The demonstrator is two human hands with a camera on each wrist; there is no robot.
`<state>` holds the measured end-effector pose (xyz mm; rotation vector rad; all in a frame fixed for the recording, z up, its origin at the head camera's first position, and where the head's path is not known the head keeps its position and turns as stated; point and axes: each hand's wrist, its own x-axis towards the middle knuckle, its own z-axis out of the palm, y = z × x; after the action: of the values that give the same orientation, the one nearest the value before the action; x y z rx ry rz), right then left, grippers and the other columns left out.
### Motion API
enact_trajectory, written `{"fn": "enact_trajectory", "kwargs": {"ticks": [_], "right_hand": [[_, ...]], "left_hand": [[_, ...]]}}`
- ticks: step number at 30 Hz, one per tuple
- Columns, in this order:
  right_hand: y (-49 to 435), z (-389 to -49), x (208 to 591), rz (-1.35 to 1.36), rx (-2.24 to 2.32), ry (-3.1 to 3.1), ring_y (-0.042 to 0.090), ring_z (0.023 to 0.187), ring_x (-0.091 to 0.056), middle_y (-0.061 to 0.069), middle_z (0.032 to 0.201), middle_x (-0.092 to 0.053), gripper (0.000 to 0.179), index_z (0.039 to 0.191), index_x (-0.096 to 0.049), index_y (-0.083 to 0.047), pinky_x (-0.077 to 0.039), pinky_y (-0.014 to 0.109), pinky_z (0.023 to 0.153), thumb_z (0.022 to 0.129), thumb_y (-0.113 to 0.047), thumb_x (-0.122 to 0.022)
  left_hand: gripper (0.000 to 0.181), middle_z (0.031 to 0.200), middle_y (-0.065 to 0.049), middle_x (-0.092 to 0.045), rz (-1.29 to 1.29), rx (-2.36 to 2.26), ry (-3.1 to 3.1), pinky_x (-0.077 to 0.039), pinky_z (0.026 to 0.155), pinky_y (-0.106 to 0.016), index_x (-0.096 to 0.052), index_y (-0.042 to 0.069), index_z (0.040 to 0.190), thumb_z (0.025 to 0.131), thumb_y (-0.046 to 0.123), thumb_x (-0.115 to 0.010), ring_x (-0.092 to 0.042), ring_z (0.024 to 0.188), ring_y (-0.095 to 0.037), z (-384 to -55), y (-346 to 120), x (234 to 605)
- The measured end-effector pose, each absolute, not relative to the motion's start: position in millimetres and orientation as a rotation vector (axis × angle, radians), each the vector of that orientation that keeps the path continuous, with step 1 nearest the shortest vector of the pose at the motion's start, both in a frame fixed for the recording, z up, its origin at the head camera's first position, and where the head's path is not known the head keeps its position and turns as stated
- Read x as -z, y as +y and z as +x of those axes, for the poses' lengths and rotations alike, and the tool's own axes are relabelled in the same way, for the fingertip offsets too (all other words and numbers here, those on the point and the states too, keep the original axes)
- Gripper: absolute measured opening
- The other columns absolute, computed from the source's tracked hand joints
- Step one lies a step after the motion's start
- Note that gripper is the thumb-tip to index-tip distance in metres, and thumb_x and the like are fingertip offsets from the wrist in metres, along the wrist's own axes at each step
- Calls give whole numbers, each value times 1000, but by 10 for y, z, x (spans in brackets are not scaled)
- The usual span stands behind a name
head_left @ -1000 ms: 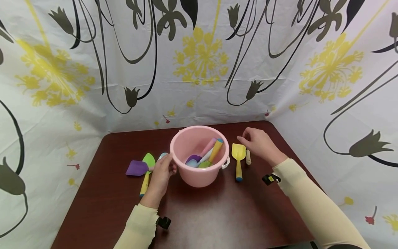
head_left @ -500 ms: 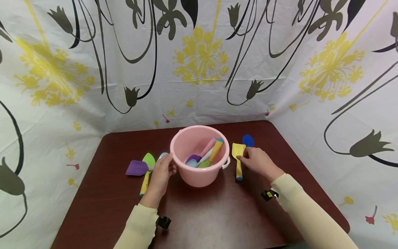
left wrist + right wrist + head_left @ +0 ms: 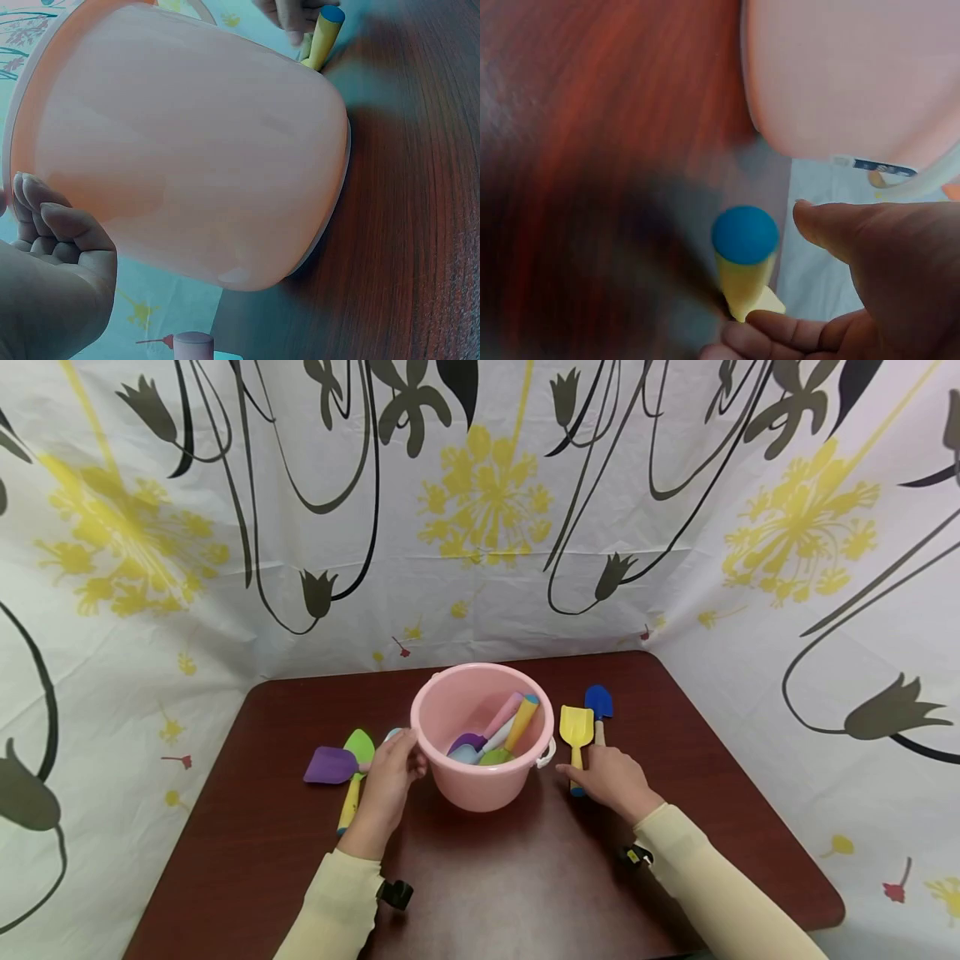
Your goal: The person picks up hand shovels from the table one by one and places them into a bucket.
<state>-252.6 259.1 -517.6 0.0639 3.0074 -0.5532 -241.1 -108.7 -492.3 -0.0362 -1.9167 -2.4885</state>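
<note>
A pink bucket (image 3: 477,792) stands upright on the table. My left hand (image 3: 390,777) grips its left rim; the left wrist view shows curled fingers (image 3: 56,217) against the rim. Inside lie several toy shovels, one with a yellow handle (image 3: 522,724). To the bucket's right is a yellow toy shovel (image 3: 576,725), blade pointing away. My right hand (image 3: 617,783) is low over its handle end, thumb on one side and fingers on the other. In the right wrist view, a gap separates the thumb from the blue-tipped handle (image 3: 744,240). A blue toy shovel (image 3: 599,700) lies beside it, its handle partly behind my hand.
Left of the bucket, a purple shovel (image 3: 330,766) lies across a green shovel (image 3: 361,746) with a yellow handle. A light blue piece (image 3: 393,733) shows partly behind my left hand. A white handle (image 3: 547,753) hangs at the bucket's right side. Patterned cloth (image 3: 480,610) surrounds the table.
My right hand has come down and toward me, from above the blue shovel to the yellow shovel's handle end, uncovering the blue blade. My left hand and the bucket have stayed put.
</note>
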Motion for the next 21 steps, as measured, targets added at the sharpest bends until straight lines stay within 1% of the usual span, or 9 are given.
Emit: {"fn": "enact_trajectory", "kwargs": {"ticks": [6, 9, 11, 12, 15, 16, 18, 21], "right_hand": [[2537, -2481, 5294, 159, 510, 3006, 23, 55, -57, 6, 61, -57, 64, 70, -59, -10, -45, 39, 51, 94, -65, -79], [2533, -2465, 5342, 181, 509, 3018, 25, 56, -57, 7, 63, -56, 61, 72, -57, -10, -46, 42, 52, 95, -62, -79], [2537, -2461, 5361, 185, 516, 3028, 27, 57, -58, 8, 64, -57, 56, 75, -58, -9, -47, 44, 52, 97, -57, -78], [2543, -2458, 5371, 183, 518, 3035, 27, 57, -58, 8, 65, -57, 53, 77, -58, -8, -48, 45, 52, 98, -53, -77], [2563, -2452, 5386, 199, 550, 3043, 28, 57, -58, 9, 67, -57, 42, 90, -63, -3, -48, 45, 52, 100, -43, -74], [2573, -2448, 5392, 201, 565, 3049, 29, 57, -58, 9, 67, -58, 40, 98, -66, 0, -48, 45, 52, 100, -40, -73], [2597, -2441, 5401, 208, 584, 3055, 29, 57, -57, 10, 68, -57, 38, 104, -66, 2, -47, 44, 51, 99, -35, -70], [2625, -2426, 5394, 224, 620, 3076, 29, 56, -57, 10, 69, -57, 36, 105, -66, 4, -46, 44, 49, 99, -32, -67]], "left_hand": [[34, 80, -4, -56, -42, 2499, -1899, -48, 73, -29, -64, 11, 91, 117, 30, -55, -54, 76, -18, -2411, -1089, 4920], [34, 79, -3, -56, -55, 2504, -1894, -48, 72, -28, -64, 12, 90, 117, 29, -55, -53, 75, -17, -2409, -1088, 4923], [34, 79, -3, -56, -64, 2504, -1892, -47, 72, -28, -63, 12, 90, 118, 29, -55, -53, 75, -17, -2409, -1089, 4926], [34, 79, -3, -56, -67, 2503, -1893, -47, 73, -28, -63, 12, 90, 118, 30, -55, -53, 75, -17, -2408, -1089, 4927], [34, 80, -3, -56, -73, 2502, -1896, -48, 73, -29, -63, 11, 91, 118, 31, -55, -53, 76, -17, -2409, -1091, 4931], [34, 80, -4, -56, -75, 2502, -1897, -48, 74, -29, -63, 11, 91, 118, 31, -55, -53, 76, -18, -2409, -1092, 4934], [34, 80, -4, -56, -80, 2504, -1898, -48, 74, -29, -62, 11, 91, 118, 31, -55, -53, 76, -18, -2412, -1092, 4939], [34, 80, -4, -56, -86, 2508, -1890, -48, 74, -29, -62, 11, 91, 117, 31, -56, -53, 76, -18, -2418, -1095, 4948]]}}
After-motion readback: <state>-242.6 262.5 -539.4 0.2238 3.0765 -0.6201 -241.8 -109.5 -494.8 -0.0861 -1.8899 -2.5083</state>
